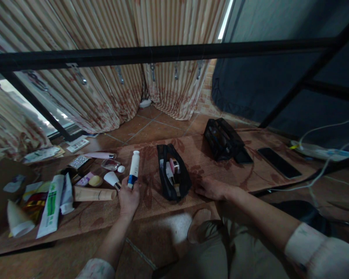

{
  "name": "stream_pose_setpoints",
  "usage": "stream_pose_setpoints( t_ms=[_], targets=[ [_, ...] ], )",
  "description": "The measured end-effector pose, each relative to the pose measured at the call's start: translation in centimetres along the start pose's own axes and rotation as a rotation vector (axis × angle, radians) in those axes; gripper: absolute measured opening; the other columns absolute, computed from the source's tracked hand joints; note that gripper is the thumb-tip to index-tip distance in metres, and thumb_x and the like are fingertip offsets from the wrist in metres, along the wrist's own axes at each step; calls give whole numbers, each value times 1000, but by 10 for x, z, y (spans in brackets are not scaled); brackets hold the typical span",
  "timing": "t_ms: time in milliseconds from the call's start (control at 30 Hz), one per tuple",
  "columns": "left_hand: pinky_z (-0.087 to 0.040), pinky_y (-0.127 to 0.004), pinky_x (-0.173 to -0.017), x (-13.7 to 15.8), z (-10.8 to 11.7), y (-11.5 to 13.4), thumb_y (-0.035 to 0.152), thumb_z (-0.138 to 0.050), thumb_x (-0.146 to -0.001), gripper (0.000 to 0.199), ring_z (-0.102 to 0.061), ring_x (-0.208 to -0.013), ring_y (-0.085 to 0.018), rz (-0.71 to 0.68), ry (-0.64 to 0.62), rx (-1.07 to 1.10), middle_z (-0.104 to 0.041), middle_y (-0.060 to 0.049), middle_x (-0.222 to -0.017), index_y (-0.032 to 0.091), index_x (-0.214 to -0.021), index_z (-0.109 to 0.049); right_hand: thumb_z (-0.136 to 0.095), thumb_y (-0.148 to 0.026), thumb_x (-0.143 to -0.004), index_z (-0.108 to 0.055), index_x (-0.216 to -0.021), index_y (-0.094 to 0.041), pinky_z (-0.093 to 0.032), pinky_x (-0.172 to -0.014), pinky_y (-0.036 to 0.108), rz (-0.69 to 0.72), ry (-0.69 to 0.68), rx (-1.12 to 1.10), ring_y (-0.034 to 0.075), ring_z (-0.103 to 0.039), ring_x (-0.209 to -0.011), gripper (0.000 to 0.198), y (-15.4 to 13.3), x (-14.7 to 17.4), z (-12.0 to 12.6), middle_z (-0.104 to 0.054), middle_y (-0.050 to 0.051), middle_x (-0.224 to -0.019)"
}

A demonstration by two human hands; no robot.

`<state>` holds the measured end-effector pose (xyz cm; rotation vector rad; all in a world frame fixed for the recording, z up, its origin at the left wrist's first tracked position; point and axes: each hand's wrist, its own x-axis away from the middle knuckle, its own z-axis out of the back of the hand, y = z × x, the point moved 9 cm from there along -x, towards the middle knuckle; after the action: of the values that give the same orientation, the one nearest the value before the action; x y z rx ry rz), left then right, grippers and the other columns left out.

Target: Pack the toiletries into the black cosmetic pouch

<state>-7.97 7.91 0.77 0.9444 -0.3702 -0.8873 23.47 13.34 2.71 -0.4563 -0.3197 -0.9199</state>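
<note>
My left hand [129, 199] is closed around the lower end of a white tube with a blue band [134, 168], its white cap pointing up and away from me. Beside that hand lies a makeup brush [112, 179] with white bristles; its handle runs toward my fingers, and I cannot tell whether they touch it. A black mesh pouch [187, 182] stands unzipped in the middle, with a pink-and-silver item [174, 166] and other cosmetics inside. My right hand [212, 188] rests on the cloth just right of the pouch, fingers apart and holding nothing.
On the left are a beige tube [94, 194], a white-and-green tube [50, 205], a glittery case [79, 162] and a cardboard box [6, 190]. To the right sit a second black pouch [223, 139] and a phone [279, 162]. A black metal bar [163, 53] crosses above.
</note>
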Motion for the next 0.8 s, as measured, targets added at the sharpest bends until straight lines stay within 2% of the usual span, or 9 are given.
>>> stream_pose_setpoints(
  t_ms=[233, 633, 800],
  targets=[
    [-50, -33, -68, 3, 1, 5, 32, -52, -80, 35, -69, -75, -24, -2, -4, -7, -69, -4, -72, 17, -111, -55, -48, -32, -89, -70, -96, -11, -42, -67, 25, -22, -5, -6, 24, -68, -88, 31, 3, -1, -2, -72, 16, -97],
    [-50, -32, -69, 1, 2, 2, 31, -54, -80, 34, -68, -75, -23, -20, 15, -54, -68, -3, -73, 17, -110, -55, -48, -31, -90, -70, -96, -12, -40, -64, 25, -13, -14, -20, 22, -68, -85, 29, 2, -1, -2, -72, 14, -94],
    [-50, -32, -69, 1, 1, 0, 33, -53, -81, 35, -68, -76, -23, -17, 1, -36, -69, -4, -78, 17, -112, -54, -50, -30, -89, -70, -98, -12, -41, -68, 24, 0, -18, -38, 22, -67, -88, 28, 0, 0, -1, -72, 14, -95]
  ],
)
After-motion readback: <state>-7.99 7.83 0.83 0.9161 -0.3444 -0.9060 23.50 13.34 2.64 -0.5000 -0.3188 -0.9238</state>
